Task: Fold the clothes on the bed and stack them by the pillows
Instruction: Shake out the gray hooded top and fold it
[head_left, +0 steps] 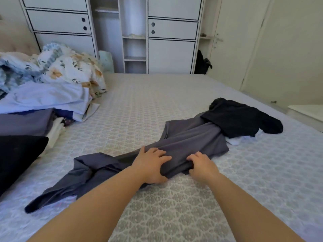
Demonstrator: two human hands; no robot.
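I see the bed (139, 105) with a long grey garment (188, 137) strewn across its middle. A black garment (241, 117) overlaps its far end. My left hand (150, 165) and right hand (201, 165) have fingers (161, 154) curled, gripping the grey cloth.

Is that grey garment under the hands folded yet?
Not folded. The grey garment lies bunched and twisted across the bed, both hands gripping its middle: left hand, right hand.
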